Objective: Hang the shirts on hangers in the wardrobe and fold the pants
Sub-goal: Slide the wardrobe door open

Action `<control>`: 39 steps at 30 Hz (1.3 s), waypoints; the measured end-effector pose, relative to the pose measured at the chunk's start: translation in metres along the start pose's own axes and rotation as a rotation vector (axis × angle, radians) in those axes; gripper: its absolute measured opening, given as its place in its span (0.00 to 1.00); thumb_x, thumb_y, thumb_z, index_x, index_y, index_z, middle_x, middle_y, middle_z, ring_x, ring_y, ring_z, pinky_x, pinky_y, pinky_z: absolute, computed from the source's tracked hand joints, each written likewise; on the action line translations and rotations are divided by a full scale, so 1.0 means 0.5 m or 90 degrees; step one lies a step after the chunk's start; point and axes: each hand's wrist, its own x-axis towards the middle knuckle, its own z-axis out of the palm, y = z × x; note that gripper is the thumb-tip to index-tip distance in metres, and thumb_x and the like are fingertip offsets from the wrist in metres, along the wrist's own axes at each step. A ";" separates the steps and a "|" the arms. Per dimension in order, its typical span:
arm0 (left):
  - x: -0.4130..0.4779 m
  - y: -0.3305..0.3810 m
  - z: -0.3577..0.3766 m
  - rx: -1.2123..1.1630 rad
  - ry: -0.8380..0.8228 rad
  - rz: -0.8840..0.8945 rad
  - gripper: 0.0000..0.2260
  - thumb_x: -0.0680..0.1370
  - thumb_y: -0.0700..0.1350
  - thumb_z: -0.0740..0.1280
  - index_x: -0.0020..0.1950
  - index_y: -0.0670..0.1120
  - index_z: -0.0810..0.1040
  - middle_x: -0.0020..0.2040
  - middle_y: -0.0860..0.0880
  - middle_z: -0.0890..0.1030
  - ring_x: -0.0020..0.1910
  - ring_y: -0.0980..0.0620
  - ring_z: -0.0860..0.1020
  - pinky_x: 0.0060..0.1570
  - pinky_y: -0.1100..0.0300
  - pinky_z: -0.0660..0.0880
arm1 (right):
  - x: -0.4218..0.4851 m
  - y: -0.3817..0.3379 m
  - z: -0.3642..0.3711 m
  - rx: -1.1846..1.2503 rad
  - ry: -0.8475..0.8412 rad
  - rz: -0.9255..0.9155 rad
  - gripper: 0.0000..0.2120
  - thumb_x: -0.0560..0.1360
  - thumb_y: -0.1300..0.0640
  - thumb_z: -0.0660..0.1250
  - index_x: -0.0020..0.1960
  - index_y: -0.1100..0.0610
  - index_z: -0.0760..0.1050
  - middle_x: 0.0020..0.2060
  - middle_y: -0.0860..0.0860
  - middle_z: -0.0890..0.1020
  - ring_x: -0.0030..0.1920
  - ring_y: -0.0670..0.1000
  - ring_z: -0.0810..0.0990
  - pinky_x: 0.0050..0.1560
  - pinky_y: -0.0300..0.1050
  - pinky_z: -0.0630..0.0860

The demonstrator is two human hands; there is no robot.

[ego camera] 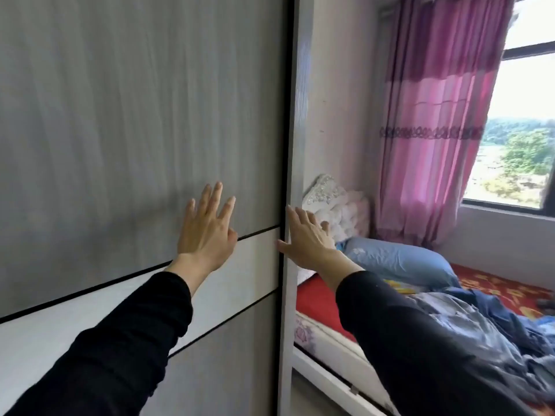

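**A:** Black sleeves [120, 340] sit nearest, both stretched toward the wardrobe door [120, 115]. How are the grips?

**B:** The left grip [207, 232] lies wide and flat on the door, fingers spread, holding nothing. The right grip [306, 238] is wide too, its straight fingers against the door's right edge.

**A:** And the clothes?

**B:** The door covers the inside. Right of the door is a bed [315, 298] with a blue pillow [399, 259] and rumpled blue cloth [480, 325]. I cannot tell whether it is shirts or pants.

**A:** Farther right?

**B:** A pink curtain [435, 115], then a window [525, 130].
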 end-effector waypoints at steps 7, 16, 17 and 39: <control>-0.012 -0.046 0.061 0.162 0.208 -0.064 0.31 0.76 0.47 0.65 0.77 0.43 0.60 0.78 0.39 0.53 0.77 0.41 0.50 0.73 0.44 0.48 | 0.167 -0.042 0.073 -0.055 0.158 -0.350 0.46 0.75 0.37 0.63 0.78 0.50 0.35 0.78 0.51 0.40 0.77 0.54 0.39 0.76 0.54 0.42; -0.034 -0.083 0.090 0.365 0.228 -0.144 0.38 0.78 0.66 0.50 0.78 0.40 0.48 0.78 0.41 0.47 0.78 0.46 0.46 0.75 0.52 0.46 | 0.258 -0.055 0.124 -0.071 0.305 -0.608 0.50 0.70 0.34 0.66 0.78 0.57 0.45 0.77 0.53 0.45 0.77 0.55 0.45 0.76 0.54 0.46; -0.036 -0.088 0.087 0.386 0.220 -0.141 0.39 0.78 0.66 0.50 0.78 0.40 0.47 0.78 0.42 0.46 0.78 0.46 0.46 0.75 0.53 0.46 | 0.263 -0.056 0.127 -0.067 0.309 -0.612 0.50 0.70 0.34 0.67 0.78 0.57 0.46 0.77 0.53 0.45 0.77 0.55 0.45 0.76 0.54 0.46; -0.134 -0.160 -0.003 0.516 0.131 -0.205 0.39 0.78 0.65 0.49 0.77 0.37 0.50 0.77 0.37 0.51 0.77 0.41 0.52 0.74 0.49 0.55 | 0.246 -0.189 0.146 0.059 0.404 -0.738 0.49 0.67 0.34 0.70 0.77 0.60 0.57 0.76 0.57 0.58 0.76 0.56 0.51 0.74 0.56 0.48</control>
